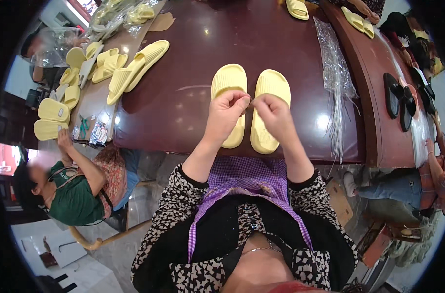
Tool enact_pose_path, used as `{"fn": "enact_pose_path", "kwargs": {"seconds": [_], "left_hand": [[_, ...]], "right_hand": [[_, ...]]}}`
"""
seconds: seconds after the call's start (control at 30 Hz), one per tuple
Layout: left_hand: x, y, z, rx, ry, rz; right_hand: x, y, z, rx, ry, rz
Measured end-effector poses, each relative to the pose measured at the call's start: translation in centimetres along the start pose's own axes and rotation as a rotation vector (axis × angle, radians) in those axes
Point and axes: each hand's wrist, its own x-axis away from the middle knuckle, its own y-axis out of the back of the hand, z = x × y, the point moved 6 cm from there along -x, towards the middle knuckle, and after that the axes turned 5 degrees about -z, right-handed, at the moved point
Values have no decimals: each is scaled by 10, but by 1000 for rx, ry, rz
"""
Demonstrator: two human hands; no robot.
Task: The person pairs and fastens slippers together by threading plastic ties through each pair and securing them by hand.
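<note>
Your left hand (226,110) and your right hand (272,111) meet above the middle of the bench (183,97), fingertips pinched together on something very small between them; what it is, I cannot tell. Both hands are closed narrow, thumb against forefinger.

Just under your hands lie two yellow slippers (249,105) side by side, soles on the dark red surface, toes pointing to the far side. Your hands cover their middle parts.

To the right of the slippers there is a pile of clear plastic bags (336,73), long and flat, reaching from far to the near edge of the bench. I cannot see anything inside them.

To the far left, another pair of yellow slippers (137,68) lies tilted, and more yellow slippers (61,105) are heaped beyond it, near a seated person in a green shirt (73,195). On the right, black slippers (397,100) lie on a second surface.
</note>
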Motion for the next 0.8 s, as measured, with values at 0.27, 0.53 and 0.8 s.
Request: {"fn": "enact_pose_path", "kwargs": {"seconds": [0.27,0.53,0.8], "left_hand": [[16,-1,25,274,234,36],[22,22,17,368,399,-11],[67,38,7,-2,422,215]], "right_hand": [[35,-14,-25,44,-135,100],[39,-19,5,206,101,239],[35,-25,34,419,309,249]]}}
